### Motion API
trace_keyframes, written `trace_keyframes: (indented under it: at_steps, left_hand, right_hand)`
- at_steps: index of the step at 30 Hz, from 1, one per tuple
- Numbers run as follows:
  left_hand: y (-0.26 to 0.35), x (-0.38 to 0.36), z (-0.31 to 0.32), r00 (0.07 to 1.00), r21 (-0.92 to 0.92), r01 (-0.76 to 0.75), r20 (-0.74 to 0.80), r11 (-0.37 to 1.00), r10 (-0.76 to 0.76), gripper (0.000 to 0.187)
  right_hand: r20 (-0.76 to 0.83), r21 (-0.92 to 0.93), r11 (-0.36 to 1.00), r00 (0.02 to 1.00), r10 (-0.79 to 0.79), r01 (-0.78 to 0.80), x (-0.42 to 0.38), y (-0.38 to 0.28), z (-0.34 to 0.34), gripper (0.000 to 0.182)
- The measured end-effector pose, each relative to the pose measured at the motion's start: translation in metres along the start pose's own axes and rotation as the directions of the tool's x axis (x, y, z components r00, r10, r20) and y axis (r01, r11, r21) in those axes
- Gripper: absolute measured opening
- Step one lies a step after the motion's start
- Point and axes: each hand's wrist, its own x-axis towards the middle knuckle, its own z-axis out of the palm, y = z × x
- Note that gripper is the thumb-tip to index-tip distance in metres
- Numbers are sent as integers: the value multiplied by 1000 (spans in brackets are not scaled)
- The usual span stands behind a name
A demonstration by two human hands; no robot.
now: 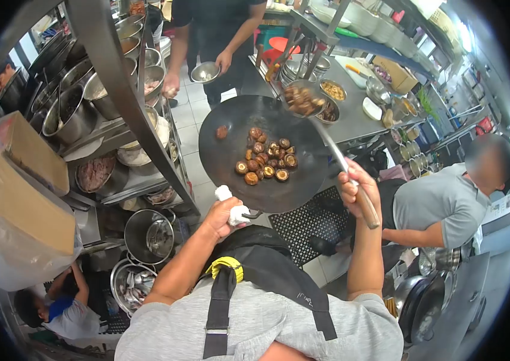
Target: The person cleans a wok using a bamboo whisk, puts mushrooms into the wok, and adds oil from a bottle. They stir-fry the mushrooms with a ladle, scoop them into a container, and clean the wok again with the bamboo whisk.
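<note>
My left hand (222,218) is closed around a folded white cloth (240,215) at the near rim of a large black wok (222,159); a dark loop handle shows beside the cloth. Brown mushrooms (267,159) lie clustered in the middle of the wok, with one apart toward its far left. In my right hand (360,186) is the wooden handle of a long metal ladle (334,150). The ladle's bowl is heaped with brown mushroom pieces (303,99) and hangs over the wok's far right edge, close to a metal bowl of dark food (328,113).
A person in dark clothes (222,30) stands beyond the wok, holding a metal bowl (205,72). Metal shelving (128,114) with pots runs along the left. A steel counter (351,129) holds bowls at right. Another person (435,204) is at right, one (74,307) low left.
</note>
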Motion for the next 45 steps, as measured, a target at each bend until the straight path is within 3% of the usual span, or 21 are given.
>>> trace_keyframes:
  at_steps: [2,4,5,7,8,10,11,14,17,18,23,26,29,33,36,40,45]
  left_hand:
    - [1,3,1,1000,27,-5,0,1000,5,14]
    - [1,5,4,1000,45,-2,-13,999,2,14]
    - [1,5,6,1000,51,2,-27,999,0,14]
    - [0,5,8,999,55,15,-47,998,-12,14]
    - [0,5,7,998,54,22,-54,998,-19,14]
    - [0,7,4,998,59,24,-59,998,-21,14]
    - [-2,7,2,998,61,23,-58,998,-20,14]
    - [-10,8,-7,998,54,18,-65,998,-15,14]
    - [-8,5,-12,994,77,3,-108,997,5,14]
    - [-8,4,-12,992,85,-1,-126,996,11,14]
    - [-7,4,-13,980,134,-44,-188,990,69,17]
    - [-15,20,-18,967,163,-51,-237,985,90,17]
    - [-20,29,-31,954,163,-7,-295,987,56,18]
    - [-23,24,-34,950,115,57,-310,992,-19,16]
    - [-25,17,-42,955,65,80,-292,995,-57,13]
    - [-26,8,-37,969,-17,76,-235,997,-78,15]
    - [-16,2,-22,994,-19,54,-90,998,-56,12]
  right_hand:
    - [-127,-329,933,973,-195,144,18,-9,-2,61]
    - [-160,-737,654,895,-418,174,58,2,-40,68]
    - [-198,-835,542,869,-453,93,66,8,-44,70]
    - [-253,-950,294,806,-535,-103,81,23,-49,74]
    - [-173,-985,107,781,-600,-136,98,23,-85,72]
    - [59,-951,-255,702,-709,-177,95,38,-78,70]
    - [-72,-945,-186,729,-681,-267,88,42,-77,68]
    - [-9,-992,-88,740,-672,-93,49,55,-44,67]
    - [-124,-962,272,881,-457,6,12,69,-44,67]
    - [-233,-907,412,918,-320,-87,-1,69,-28,67]
    - [-281,-890,411,947,-157,-196,-10,121,-47,66]
    - [-302,-632,724,948,99,-277,-16,157,-38,74]
    - [-240,-289,869,909,341,-402,-28,172,-17,73]
    - [-41,162,856,864,502,-490,-32,168,-14,56]
    - [92,342,783,848,521,-519,-29,169,-18,38]
    - [158,426,747,855,494,-510,-25,151,-20,36]
    - [61,426,827,923,379,-367,-19,109,-21,42]
